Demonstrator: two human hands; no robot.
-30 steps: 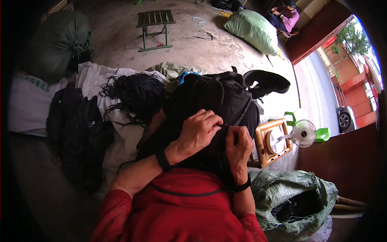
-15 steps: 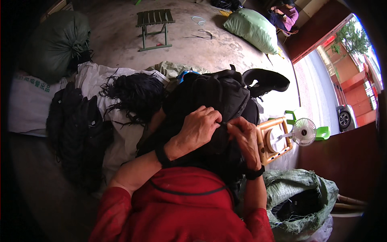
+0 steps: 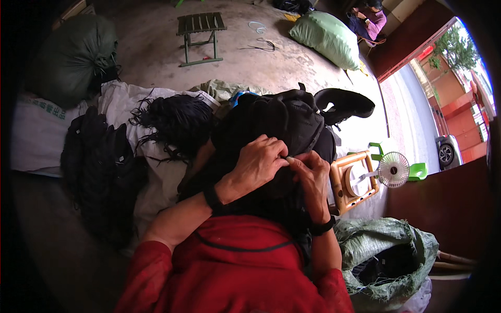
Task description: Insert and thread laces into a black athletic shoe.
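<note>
My left hand (image 3: 261, 160) and my right hand (image 3: 311, 175) meet over my lap, thumbs and fingers pinched close together. What lies between the fingertips is too small and dark to make out. Just beyond them, a padded black fabric piece (image 3: 295, 122) rests on my lap, its exact kind unclear. Behind it to the right sticks out a black piece shaped like a shoe (image 3: 344, 103), with a pale opening. Dark bands circle both wrists.
Left of my lap, a bundle of black strands (image 3: 180, 122) lies on white sacking, beside stacked black pieces (image 3: 99, 172). On the right stand a bamboo stool (image 3: 339, 190) with a small fan (image 3: 393, 170) and an open woven sack (image 3: 360, 242). A folding stool (image 3: 201, 23) stands ahead; a person (image 3: 374, 21) sits far right.
My right hand has shifted slightly left and its fingertips have come closer to those of my left hand. The right forearm has moved left too. My left hand has barely moved.
</note>
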